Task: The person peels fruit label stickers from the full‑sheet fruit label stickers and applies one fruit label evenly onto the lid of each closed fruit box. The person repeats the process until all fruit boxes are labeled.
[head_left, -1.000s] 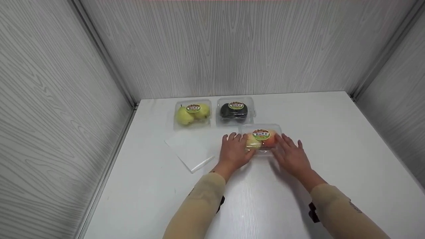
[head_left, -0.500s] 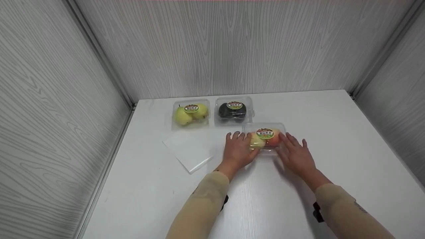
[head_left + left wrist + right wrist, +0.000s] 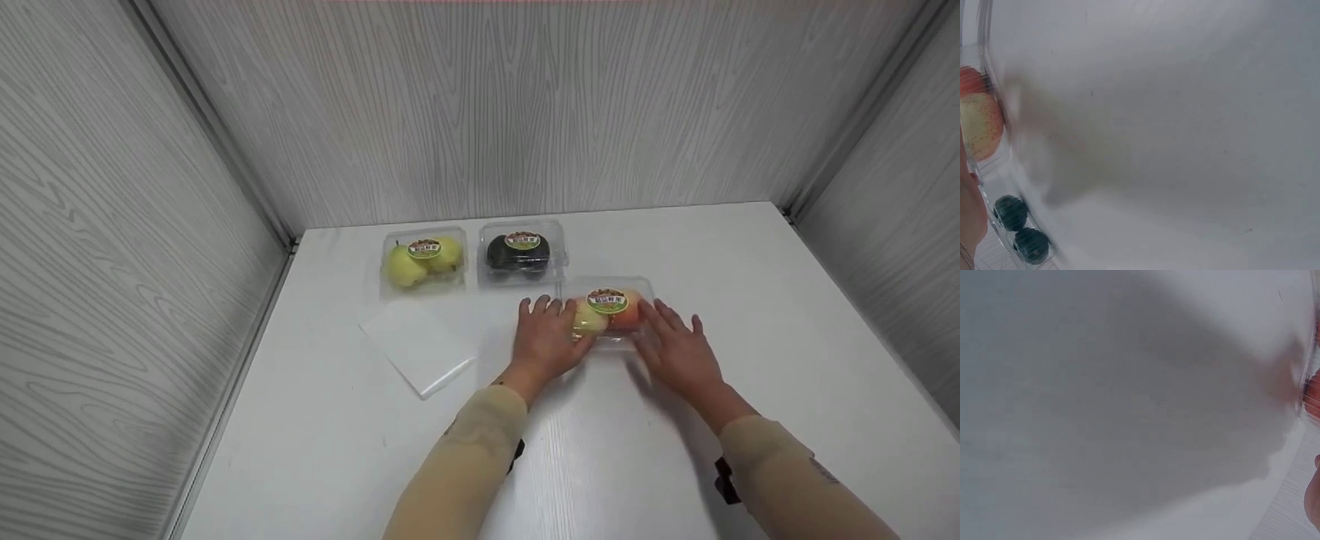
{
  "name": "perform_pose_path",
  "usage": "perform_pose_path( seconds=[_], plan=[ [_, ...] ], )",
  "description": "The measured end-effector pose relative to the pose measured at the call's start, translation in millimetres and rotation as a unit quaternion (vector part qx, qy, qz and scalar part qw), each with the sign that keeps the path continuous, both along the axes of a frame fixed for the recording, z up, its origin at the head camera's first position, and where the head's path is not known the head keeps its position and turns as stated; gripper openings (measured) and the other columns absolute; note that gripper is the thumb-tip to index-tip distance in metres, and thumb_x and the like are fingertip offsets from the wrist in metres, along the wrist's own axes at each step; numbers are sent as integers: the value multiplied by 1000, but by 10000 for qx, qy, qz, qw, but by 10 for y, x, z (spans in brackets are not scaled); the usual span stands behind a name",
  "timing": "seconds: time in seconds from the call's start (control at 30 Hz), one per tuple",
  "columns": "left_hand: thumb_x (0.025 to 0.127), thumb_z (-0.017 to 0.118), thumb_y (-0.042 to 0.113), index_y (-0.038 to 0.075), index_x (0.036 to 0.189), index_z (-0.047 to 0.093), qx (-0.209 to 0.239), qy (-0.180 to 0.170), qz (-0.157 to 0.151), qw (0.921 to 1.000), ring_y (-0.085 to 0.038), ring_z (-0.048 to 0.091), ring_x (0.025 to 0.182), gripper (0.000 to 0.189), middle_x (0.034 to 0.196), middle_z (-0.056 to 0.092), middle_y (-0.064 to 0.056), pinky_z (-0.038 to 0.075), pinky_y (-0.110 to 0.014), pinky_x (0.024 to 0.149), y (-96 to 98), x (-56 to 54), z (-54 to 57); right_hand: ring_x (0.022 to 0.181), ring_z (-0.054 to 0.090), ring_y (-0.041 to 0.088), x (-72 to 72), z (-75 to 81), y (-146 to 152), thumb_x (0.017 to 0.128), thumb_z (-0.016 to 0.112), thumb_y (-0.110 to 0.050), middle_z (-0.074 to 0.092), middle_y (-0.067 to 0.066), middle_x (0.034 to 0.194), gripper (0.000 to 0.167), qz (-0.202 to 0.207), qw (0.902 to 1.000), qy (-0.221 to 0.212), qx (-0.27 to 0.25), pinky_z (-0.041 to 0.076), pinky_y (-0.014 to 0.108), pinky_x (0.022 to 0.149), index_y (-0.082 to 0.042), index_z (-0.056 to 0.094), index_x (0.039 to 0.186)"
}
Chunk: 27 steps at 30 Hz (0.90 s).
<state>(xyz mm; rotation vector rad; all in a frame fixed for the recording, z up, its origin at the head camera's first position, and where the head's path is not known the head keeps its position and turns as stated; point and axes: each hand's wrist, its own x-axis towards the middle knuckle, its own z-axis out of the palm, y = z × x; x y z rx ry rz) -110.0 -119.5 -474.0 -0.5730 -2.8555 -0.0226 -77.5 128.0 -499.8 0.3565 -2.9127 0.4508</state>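
Note:
A clear plastic clamshell box of red-and-yellow apples, with a round label on its lid, lies on the white table between my hands. My left hand touches its left side, fingers extended forward and thumb near the front corner. At the right side, my right hand touches the box with its fingers stretched out. The left wrist view shows a speckled apple through the plastic and part of the left hand. Only red fruit and an edge of the right hand appear in the right wrist view.
Behind stand a clear box of yellow-green pears and another with dark green fruits. A flat transparent sheet or bag lies left of my left hand. Grey wood-grain panels enclose the table's back and sides.
Both hands have shifted right together, and the apple box has slid right between them, relative to the boxes behind. The head view has shifted slightly.

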Motion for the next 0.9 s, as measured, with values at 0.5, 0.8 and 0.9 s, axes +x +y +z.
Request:
perform_pose_path(
  seconds=[0.5,0.8,0.9],
  plan=[
    [102,45,72,19,153,56,-87,-118,-42,9999,-24,51,137,74,142,65,-2,33,-51,117,200,-128,-16,154,33,42,-63,3,184,113,44,-46,33,24,168,67,-72,9999,-67,-142,13,73,122,-8,31,167],
    [102,44,72,20,152,57,-80,-40,-68,9999,-23,52,136,73,141,66,-2,34,-51,116,302,-210,-11,156,29,42,-131,14,277,113,42,-47,30,24,169,68,-83,9996,-149,-236,10,73,122,-8,29,167],
    [102,44,72,20,152,57,-120,-47,-85,9999,-23,53,136,73,140,66,-1,35,-50,116,334,-234,-9,156,28,43,-145,5,299,114,41,-46,29,25,170,67,-110,9994,-181,-266,10,73,122,-7,29,167]
  ],
)
